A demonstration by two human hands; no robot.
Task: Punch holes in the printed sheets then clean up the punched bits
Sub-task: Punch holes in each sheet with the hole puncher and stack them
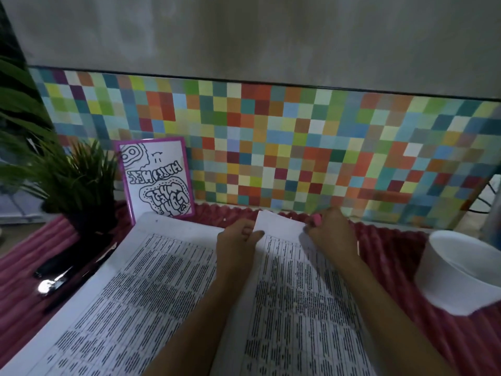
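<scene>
Left hand [238,240] pinches the sheet [279,226] at its far edge while right hand [330,234], just beside, grips a pink thing [317,219], likely a punch being lined up; next needs a square squeeze.

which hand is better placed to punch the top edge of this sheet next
Right, likely: the right hand grips a small pink object at the printed sheet's top edge, while the left hand pinches that edge.
</scene>
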